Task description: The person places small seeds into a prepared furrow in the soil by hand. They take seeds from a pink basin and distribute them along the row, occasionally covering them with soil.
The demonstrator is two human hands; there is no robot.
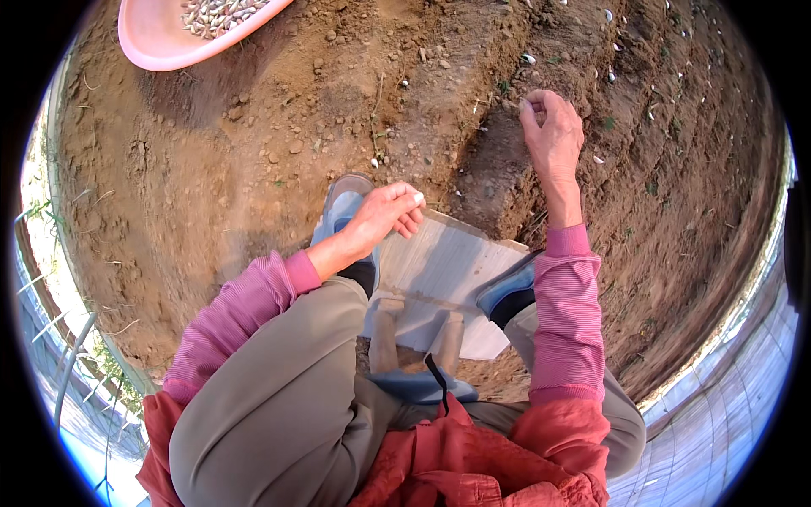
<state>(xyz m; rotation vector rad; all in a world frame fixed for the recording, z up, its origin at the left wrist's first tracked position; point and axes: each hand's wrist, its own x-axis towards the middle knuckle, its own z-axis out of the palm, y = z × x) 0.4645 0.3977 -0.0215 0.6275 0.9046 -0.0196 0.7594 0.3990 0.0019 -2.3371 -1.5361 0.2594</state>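
Note:
My left hand is held over my left shoe, by the upper edge of a flat pale board, its fingers curled. Something white shows at the thumb tip; whether it is the nail or a garlic clove is unclear. Farther up and to the right, my right hand hangs over a furrow in brown soil. Its thumb and index finger come close together, and anything between them is hidden. Garlic cloves dot the soil, one garlic clove right of my right wrist and another clove above that hand.
A pink plastic basin with many garlic cloves stands at the upper left. The board lies between my shoes, before a low stool. Wire fencing runs along the left rim. Small clods and stones litter the ground.

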